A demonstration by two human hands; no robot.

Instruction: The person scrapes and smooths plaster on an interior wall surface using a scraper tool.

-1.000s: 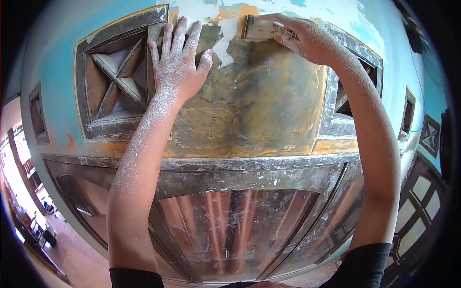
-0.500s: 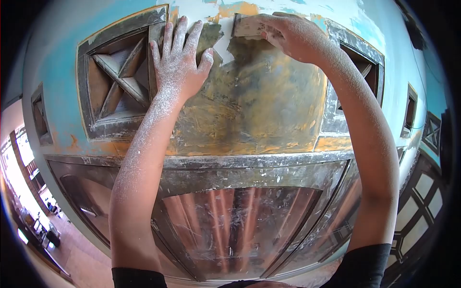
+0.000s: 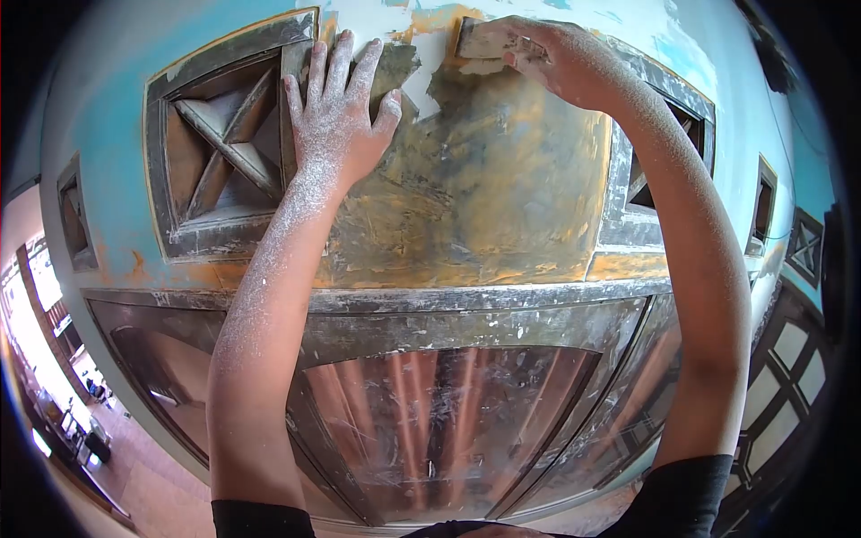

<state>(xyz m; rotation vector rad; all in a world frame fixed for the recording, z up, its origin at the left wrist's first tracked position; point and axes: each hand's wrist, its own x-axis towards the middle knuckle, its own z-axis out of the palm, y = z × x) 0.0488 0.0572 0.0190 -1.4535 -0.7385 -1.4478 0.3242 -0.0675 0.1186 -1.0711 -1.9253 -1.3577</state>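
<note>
My left hand (image 3: 336,121), white with dust, lies flat against the wall with its fingers spread. It rests between the left wooden vent frame (image 3: 300,117) and a mottled dark and ochre wall patch (image 3: 484,188). Near the top of that patch, my right hand (image 3: 569,65) is closed around a flat, dusty sanding block (image 3: 482,41). The block's left end sticks out beyond the fingers and lies against the wall. Its underside is hidden.
A right vent frame (image 3: 628,202) is partly behind my right forearm. Below the patch runs a scuffed wooden ledge (image 3: 484,296) above a glass panel (image 3: 448,421) with pinkish curtain folds. At far left is a bright opening (image 3: 40,309), with a tiled floor (image 3: 152,489) below.
My right hand and the sanding block have slid a short way to the right along the top of the patch. My left hand has stayed nearly in place.
</note>
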